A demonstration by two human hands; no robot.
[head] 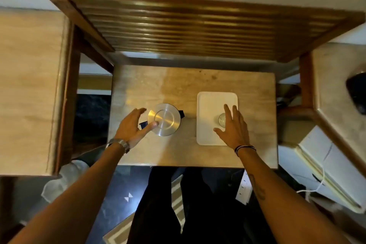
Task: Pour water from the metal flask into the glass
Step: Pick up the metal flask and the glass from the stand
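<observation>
Seen from straight above, the metal flask stands upright on the wooden table, its round silver lid facing me and a dark handle and spout poking out at its sides. My left hand hovers at its left with fingers spread, the thumb lying over the lid's edge. The clear glass stands on a white rectangular tray to the right. My right hand is spread open over the glass and partly covers it; I cannot tell if it touches.
The small wooden table sits under a slatted wooden shelf. Wooden frame posts stand at both sides. A dark object lies on the right counter, and white boxes with a cable lie lower right.
</observation>
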